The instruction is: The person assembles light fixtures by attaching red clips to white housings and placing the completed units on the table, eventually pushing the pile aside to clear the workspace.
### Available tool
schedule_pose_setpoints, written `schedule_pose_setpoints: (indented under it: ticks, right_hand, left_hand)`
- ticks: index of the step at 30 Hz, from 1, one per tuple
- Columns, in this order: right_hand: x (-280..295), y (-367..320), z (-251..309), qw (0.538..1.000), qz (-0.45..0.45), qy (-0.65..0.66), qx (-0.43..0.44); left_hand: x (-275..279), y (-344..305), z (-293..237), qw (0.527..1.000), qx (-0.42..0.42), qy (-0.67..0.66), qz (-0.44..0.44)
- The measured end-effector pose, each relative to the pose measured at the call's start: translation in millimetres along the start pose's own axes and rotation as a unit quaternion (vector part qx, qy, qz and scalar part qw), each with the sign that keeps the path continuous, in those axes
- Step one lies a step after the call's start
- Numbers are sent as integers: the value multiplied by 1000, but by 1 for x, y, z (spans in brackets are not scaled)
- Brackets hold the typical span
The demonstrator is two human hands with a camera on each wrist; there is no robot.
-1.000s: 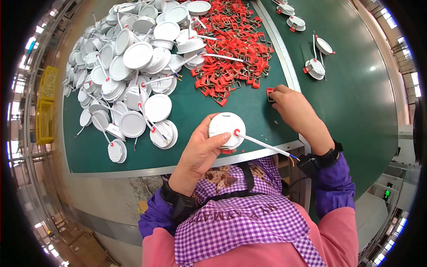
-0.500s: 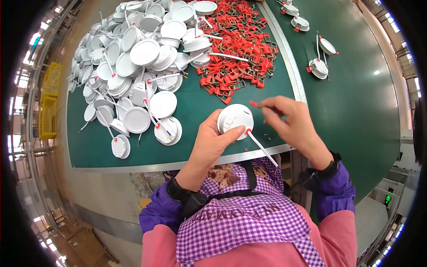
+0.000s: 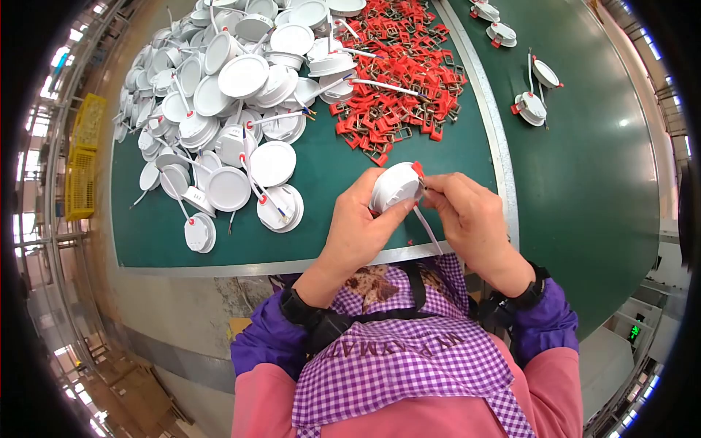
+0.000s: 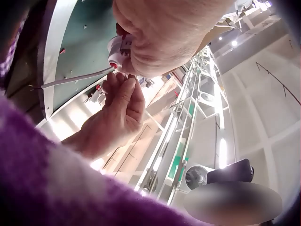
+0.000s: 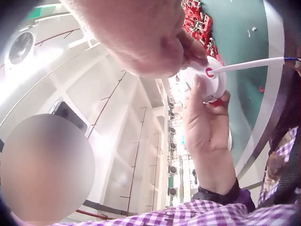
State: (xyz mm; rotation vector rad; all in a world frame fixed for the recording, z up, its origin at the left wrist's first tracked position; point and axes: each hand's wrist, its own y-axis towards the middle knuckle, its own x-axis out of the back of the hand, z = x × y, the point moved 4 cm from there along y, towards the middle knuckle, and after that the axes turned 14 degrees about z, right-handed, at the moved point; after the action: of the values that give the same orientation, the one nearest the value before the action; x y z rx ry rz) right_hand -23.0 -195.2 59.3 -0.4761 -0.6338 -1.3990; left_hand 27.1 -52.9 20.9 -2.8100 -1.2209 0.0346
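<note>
A white round downlight (image 3: 396, 187) is held tilted over the table, my left hand (image 3: 356, 232) gripping its rim with the thumb across the near face. Its white cable (image 3: 429, 230) hangs from a red grommet toward the table's front edge. My right hand (image 3: 473, 223) pinches a red spring clip (image 3: 418, 168) by its metal end, right at the downlight's right rim. In the right wrist view, another bit of red (image 5: 217, 102) shows beside the left fingers at the opposite rim. The right fingertips partly hide the clip's metal legs.
A heap of white downlights (image 3: 241, 77) covers the table's left, beside a pile of red spring clips (image 3: 401, 80). Past the metal divider strip (image 3: 478, 84), several downlights fitted with red clips (image 3: 530, 108) lie on the green surface at right.
My right hand has brought a red clip from the table by the divider to the downlight's rim. My left hand has raised the downlight slightly rightward and tilted it.
</note>
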Motion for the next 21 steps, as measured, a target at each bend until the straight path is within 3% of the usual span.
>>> schedule_pose_setpoints:
  ticks: [3,8,9,11,13,19,21]
  right_hand:
    - [-2,0,3,998,-45,-20,36]
    - [0,2,-6,997,-40,61,-11]
    - [3,2,-9,995,-3,88,-50]
    - [4,-1,-12,952,16,279,-128]
    - [9,-5,-11,937,63,310,-149]
    - [7,-10,-18,933,62,320,-152]
    - [6,-9,-26,924,112,327,-161]
  left_hand:
    - [2,-1,-7,999,-8,36,13]
    - [1,-3,-8,998,-22,46,23]
    - [0,-4,-11,999,-18,19,34]
    - [-1,-6,-13,998,-26,-3,51]
    - [-4,-7,-10,996,-23,-32,77]
    - [-10,-7,-5,991,28,-73,107]
    - [-15,-5,4,988,28,-100,117]
